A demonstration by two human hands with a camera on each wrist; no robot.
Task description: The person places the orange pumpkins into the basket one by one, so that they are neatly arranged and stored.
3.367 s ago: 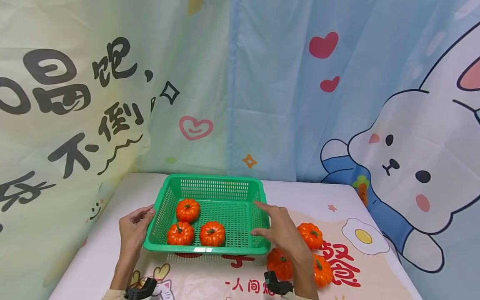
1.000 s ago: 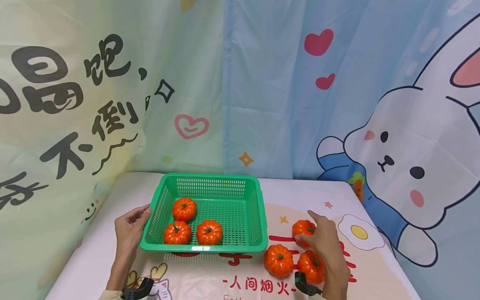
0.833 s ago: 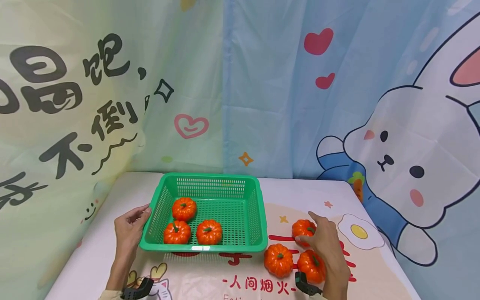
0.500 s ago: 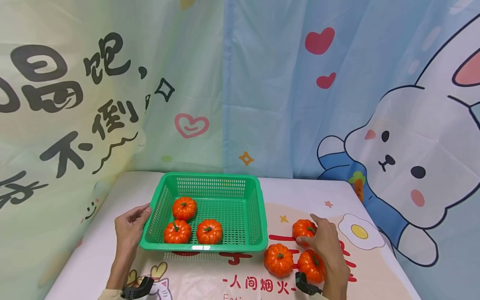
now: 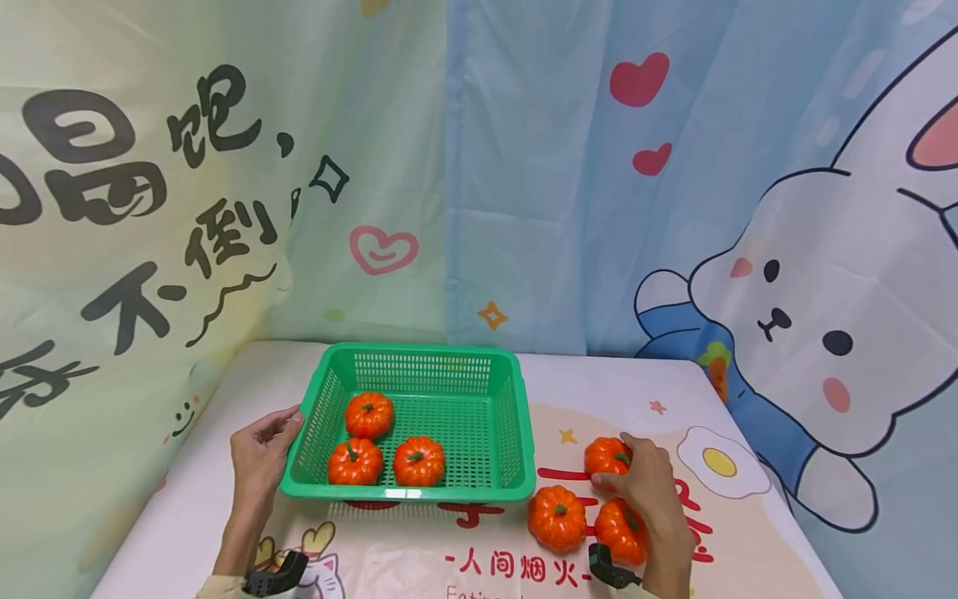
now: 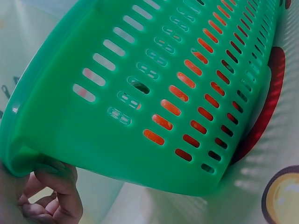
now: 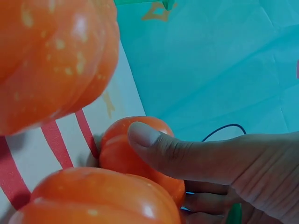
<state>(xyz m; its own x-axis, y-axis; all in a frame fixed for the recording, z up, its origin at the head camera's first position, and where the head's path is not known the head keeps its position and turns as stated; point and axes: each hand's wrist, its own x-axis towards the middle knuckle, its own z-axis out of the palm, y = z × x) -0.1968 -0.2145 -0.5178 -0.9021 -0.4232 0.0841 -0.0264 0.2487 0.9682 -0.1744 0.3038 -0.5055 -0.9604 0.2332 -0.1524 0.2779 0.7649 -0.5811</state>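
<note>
My left hand [image 5: 260,449] holds the left rim of a green plastic basket [image 5: 467,433]; in the left wrist view its curled fingers [image 6: 63,186] sit under the rim corner. Three small orange pumpkins lie in the basket, toward its left side. To the basket's right, my right hand [image 5: 649,482] grips the farthest of three loose pumpkins [image 5: 604,457]. The right wrist view shows the thumb [image 7: 145,135] on this pumpkin's near face and the other fingers behind it, partly hidden.
Two more pumpkins rest nearer the front: one by the basket's front right corner [image 5: 557,520], another partly behind the right wrist [image 5: 619,532]. A printed cloth [image 5: 404,566] covers the table. Patterned curtains [image 5: 524,208] hang behind and at the sides.
My right hand has gone from the basket's right side to the far loose pumpkin, and its fingers have closed in on it. The left hand stays at the rim; the basket has barely shifted.
</note>
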